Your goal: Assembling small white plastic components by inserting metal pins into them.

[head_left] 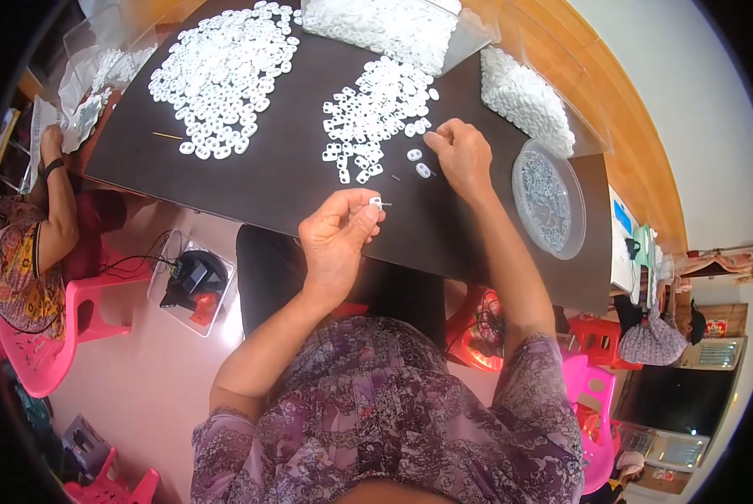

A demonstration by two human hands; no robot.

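Note:
My left hand (pixel 336 239) pinches a small white plastic piece (pixel 375 202) between thumb and fingers, above the table's near edge. A thin metal screw (pixel 385 205) sticks out of its right side. My right hand (pixel 462 158) is closed, thumb against fingers, low over the dark table (pixel 292 176); whatever is between the fingertips cannot be made out. Just left of it lie two loose white oval pieces, one (pixel 414 155) behind the other (pixel 424 170). A loose screw (pixel 396 177) rests nearby. Beyond my hands spreads a pile of white two-holed pieces (pixel 380 105).
A round clear tub (pixel 579 239) of screws stands at the right. Clear bins of white pieces (pixel 380 29) (pixel 523 101) line the far side. A larger white heap (pixel 221 71) and a thin yellow stick (pixel 167 135) lie left. Another person (pixel 49 227) sits at far left.

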